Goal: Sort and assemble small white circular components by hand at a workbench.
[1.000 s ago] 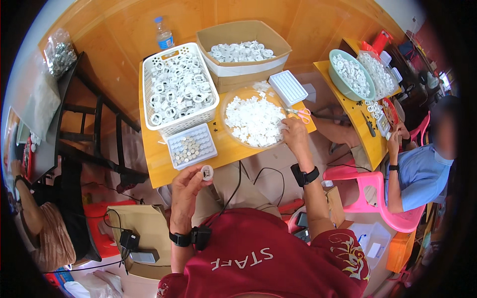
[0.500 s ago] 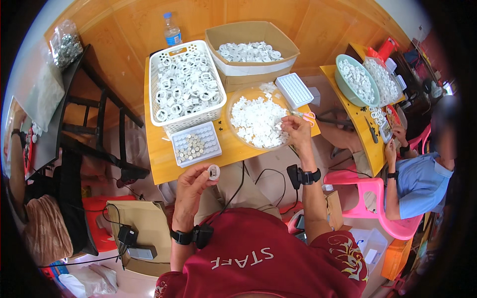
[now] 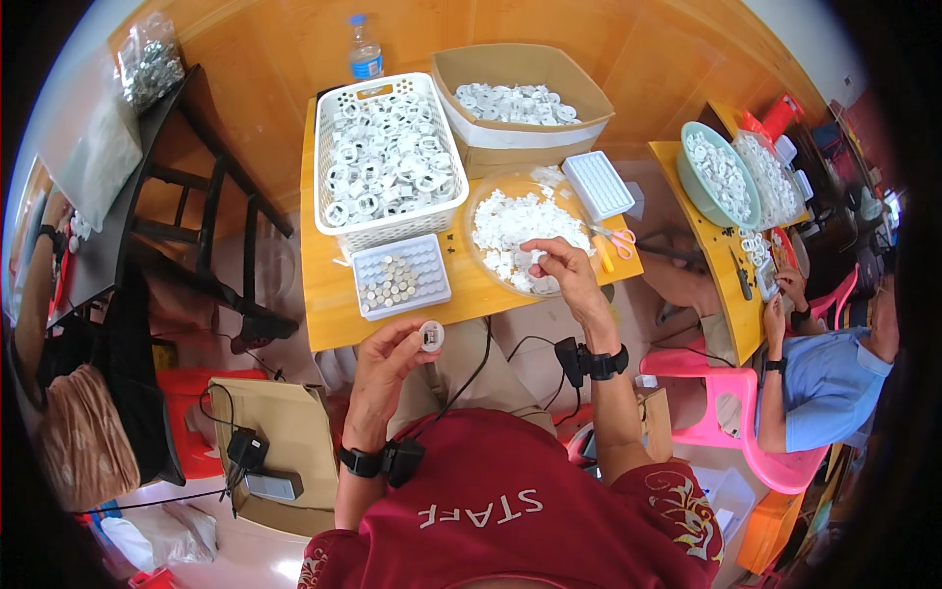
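Note:
My left hand holds a round whitish plastic part between thumb and fingertips, just off the table's near edge. Its inner face, with a dark slot-like detail, is turned up. My right hand reaches over a shallow round dish heaped with small white plastic pieces. Thumb and fingers there are pinched at the heap's near right side; whether a piece is between them is too small to tell. A pale compartment tray with several small silvery discs lies beyond my left hand.
A white basket and a cardboard box of white parts stand at the back, beside a water bottle. Scissors and another tray lie right of the dish. A co-worker sits at the right table.
My right hand has moved left and nearer across the dish, fingers now at the heap's near side. My left hand keeps the round part. The whole view has shifted slightly.

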Available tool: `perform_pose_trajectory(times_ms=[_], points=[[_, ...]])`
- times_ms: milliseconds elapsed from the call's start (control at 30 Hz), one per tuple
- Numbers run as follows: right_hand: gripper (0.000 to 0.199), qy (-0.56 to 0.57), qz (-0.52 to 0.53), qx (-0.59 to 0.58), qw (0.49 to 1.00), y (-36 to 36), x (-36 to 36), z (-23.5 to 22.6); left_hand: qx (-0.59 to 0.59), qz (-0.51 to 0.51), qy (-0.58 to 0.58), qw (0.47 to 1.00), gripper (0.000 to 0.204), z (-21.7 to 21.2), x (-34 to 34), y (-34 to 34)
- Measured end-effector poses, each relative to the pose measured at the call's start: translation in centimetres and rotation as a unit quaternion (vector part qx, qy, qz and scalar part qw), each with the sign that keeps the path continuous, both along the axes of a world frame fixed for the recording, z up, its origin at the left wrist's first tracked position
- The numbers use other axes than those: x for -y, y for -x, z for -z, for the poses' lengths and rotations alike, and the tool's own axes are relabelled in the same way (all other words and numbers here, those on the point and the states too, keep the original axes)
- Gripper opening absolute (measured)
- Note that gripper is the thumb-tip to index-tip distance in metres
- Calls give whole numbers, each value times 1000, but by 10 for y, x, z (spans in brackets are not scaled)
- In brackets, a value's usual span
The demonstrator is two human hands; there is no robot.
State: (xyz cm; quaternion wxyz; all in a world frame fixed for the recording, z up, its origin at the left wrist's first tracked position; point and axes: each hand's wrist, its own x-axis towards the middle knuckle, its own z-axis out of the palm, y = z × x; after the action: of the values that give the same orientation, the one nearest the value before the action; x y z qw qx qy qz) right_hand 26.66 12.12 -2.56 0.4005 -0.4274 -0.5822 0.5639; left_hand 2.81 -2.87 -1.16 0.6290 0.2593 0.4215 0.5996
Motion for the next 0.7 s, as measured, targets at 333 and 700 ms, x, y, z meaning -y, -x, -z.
perform_pose_trajectory(times_ms=[333, 700], points=[[14, -71, -19, 7, 997, 30, 22, -14, 44, -3, -14, 999, 24, -2, 2, 5], [13, 113, -115, -150, 975, 47, 43, -24, 64, -3, -17, 998, 25, -3, 3, 6]])
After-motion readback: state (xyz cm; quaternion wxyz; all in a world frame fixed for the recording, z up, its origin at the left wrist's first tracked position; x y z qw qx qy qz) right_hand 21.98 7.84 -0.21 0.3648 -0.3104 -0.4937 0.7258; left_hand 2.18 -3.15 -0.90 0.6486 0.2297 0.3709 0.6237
